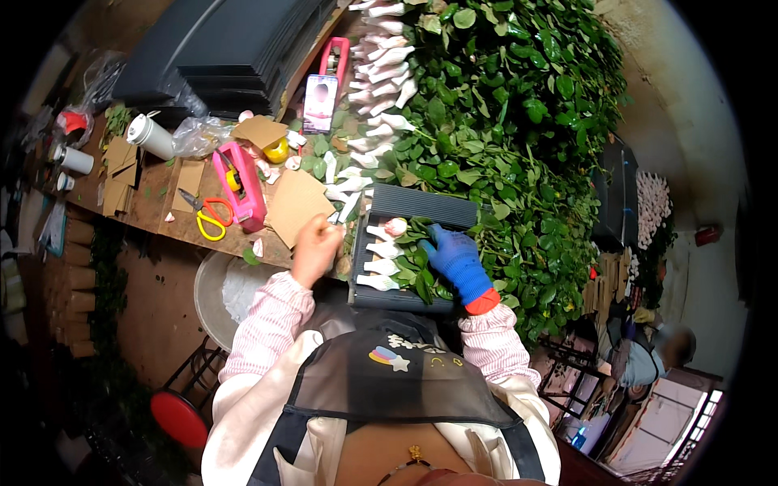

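My left hand (316,249) is bare, its fingers pinched together beside a piece of brown cardboard (298,202). A small pale bit shows at its fingertips, too small to name. My right hand (455,257), in a blue glove with a red cuff edge, closes around leafy rose stems (417,257). These lie on a dark corrugated sheet (425,206). Several rose buds in white sleeves (379,266) line up at its left side. One rose bloom (395,228) there shows pale pink petals.
A large heap of leafy roses (519,154) fills the right side. Left on the table are a pink tape dispenser (250,204), orange-and-yellow scissors (212,219), a phone (320,104) and a white bottle (151,136). A round tub (209,301) and red stool (178,419) stand below. Another person (648,360) is at right.
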Motion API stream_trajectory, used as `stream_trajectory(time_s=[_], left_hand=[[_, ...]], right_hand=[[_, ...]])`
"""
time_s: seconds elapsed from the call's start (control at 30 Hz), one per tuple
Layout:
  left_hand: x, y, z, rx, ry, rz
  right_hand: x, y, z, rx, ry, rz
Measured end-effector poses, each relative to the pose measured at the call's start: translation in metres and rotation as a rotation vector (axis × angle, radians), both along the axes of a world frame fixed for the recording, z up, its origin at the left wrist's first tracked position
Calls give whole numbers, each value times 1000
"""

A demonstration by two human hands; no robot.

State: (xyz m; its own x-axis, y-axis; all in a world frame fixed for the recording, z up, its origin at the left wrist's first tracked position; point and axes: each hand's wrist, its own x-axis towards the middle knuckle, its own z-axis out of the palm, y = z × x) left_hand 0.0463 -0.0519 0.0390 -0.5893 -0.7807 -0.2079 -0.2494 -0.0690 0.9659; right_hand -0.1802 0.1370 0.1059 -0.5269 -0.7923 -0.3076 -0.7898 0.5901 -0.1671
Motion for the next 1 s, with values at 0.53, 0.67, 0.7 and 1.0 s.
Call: stream_trajectory(time_s=[0.53,0.67,0.7,1.0], left_hand=[[-6,9,12,-80,284,205],[17,-1,6,153,53,-125],[9,7,12,197,-24,-200],[-14,37,16,-176,76,-291]], right_hand=[[4,0,-7,11,32,-18],[-5,0,14,23,-199,18],[-4,-2,17,60,-218,34],[10,-5,-17,126,80,1]])
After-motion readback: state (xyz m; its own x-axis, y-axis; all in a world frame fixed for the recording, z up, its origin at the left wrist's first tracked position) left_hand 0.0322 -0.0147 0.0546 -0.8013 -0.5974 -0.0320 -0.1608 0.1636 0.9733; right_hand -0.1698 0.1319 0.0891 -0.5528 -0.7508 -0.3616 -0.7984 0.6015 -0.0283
